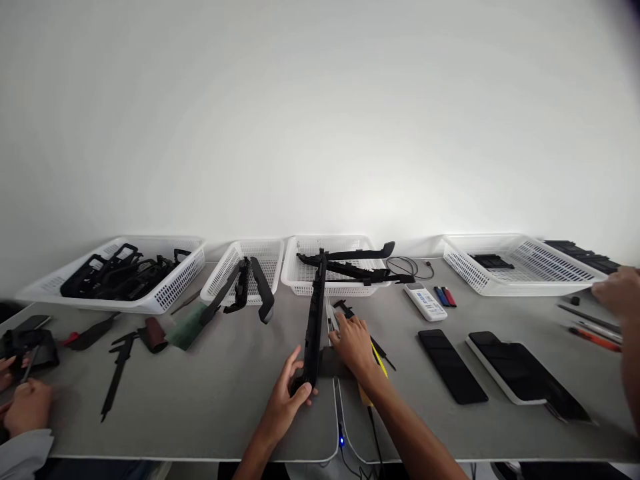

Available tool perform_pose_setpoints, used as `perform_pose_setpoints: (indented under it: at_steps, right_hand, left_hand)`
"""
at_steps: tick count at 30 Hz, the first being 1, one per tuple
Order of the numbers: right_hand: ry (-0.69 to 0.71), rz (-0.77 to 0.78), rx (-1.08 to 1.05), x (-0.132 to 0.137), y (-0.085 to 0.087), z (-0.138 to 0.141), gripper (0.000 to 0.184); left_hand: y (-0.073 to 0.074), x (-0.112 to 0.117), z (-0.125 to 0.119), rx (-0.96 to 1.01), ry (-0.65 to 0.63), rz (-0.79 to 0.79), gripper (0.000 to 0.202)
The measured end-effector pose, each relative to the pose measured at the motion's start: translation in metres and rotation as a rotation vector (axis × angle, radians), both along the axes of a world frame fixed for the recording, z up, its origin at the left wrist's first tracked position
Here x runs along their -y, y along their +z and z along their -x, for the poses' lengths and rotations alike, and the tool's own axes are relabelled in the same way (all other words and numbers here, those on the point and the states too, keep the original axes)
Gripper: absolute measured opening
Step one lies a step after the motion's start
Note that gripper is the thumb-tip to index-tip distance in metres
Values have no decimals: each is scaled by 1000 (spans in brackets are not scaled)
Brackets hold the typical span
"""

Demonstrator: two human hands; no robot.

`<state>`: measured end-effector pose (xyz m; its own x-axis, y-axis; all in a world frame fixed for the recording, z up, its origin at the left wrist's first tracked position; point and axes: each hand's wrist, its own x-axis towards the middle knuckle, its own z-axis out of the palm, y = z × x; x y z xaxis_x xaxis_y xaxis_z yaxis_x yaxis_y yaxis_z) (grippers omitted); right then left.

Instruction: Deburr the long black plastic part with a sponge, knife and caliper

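Observation:
My left hand [290, 393] grips the near end of a long black plastic part [315, 320] that stands on edge and runs away from me toward the middle white basket [300, 283]. My right hand [353, 341] rests just right of that part, fingers curled over a small dark block and a slim tool on the grey table [200, 400]. What the right fingers hold is hidden. A yellow-handled tool [377, 357] lies under my right wrist.
White baskets [165, 293] with black parts line the back edge; another basket [520, 283] sits at right. A remote [425, 301], markers [445, 297], a phone [453, 367] and a tablet [525, 377] lie to the right. Other people's hands show at left [25, 403] and right [617, 293].

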<state>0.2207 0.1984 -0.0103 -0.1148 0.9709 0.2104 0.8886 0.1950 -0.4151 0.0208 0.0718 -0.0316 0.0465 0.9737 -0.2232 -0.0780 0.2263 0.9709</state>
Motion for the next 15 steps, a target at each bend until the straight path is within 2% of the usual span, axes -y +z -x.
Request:
perform_pose_setpoints:
  at_steps: [3,6,8,10,13,15]
  right_hand:
    - [-86,-24,-48,1,7,-12,51]
    - [-167,-49,-185,17,12,-18,52]
    - [-148,17,-591,34,12,-13,52]
    - [-18,142,-852,49,9,-4,62]
    - [28,306,-1112,65,3,7,76]
    - [-5,335,-1225,70,0,6,83]
  left_hand:
    - [-8,7,0,109,-61,103,95]
    - [-11,6,-9,193,-50,83,77]
    - [-4,-3,-19,253,-24,71,70]
    - [10,-18,-29,302,24,72,63]
    - [31,-39,-36,321,48,96,58]
    - [36,-43,-35,270,57,69,64]
